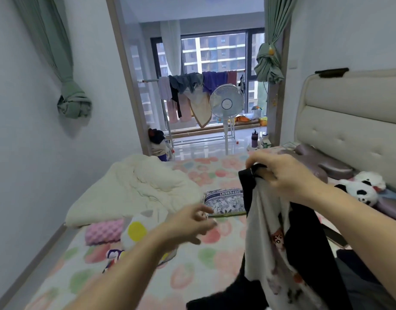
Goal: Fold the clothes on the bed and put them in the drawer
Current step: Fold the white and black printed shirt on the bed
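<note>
Black-and-white garment [265, 220] with small cartoon prints dangles crumpled, top edge gripped by the right hand [282, 173], over the floral bed [192, 271].

**Q:** Which lettering is legible?

**A:** One word, "DIFFERENT", in pale capitals on a dark blue band [229, 193]. The band runs along the far edge of the blue-and-white, flower-patterned rectangular fabric pouch [226, 203], which lies on the pink-and-green floral bed [192, 265].

**Q:** How does it read in the head view?

**A:** Upside down, running right to left. The small printed figures on the black-and-white cloth garment [259, 220] are too blurred to read.
</note>
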